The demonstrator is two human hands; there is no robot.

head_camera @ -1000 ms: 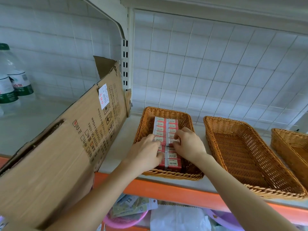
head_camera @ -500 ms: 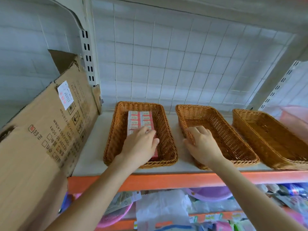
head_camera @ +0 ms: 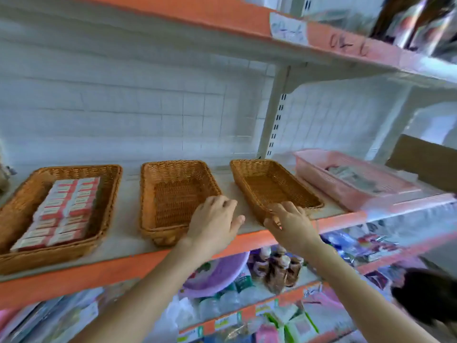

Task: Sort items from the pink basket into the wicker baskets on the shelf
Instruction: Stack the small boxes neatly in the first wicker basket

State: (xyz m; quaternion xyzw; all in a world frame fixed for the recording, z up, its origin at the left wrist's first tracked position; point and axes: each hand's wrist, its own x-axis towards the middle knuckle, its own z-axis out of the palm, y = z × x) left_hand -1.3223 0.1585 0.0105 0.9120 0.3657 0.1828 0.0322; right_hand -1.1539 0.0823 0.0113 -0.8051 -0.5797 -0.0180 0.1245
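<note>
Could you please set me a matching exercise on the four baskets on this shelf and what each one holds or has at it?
Things:
1. left wicker basket
2. middle wicker basket
3. right wicker basket
4. pink basket

States:
A. right hand holds its front rim
B. pale items inside, farthest right
C. rows of red and white boxes inside
D. empty, left hand over its front right corner

Pairs: 1-C; 2-D; 3-A; 4-B.
</note>
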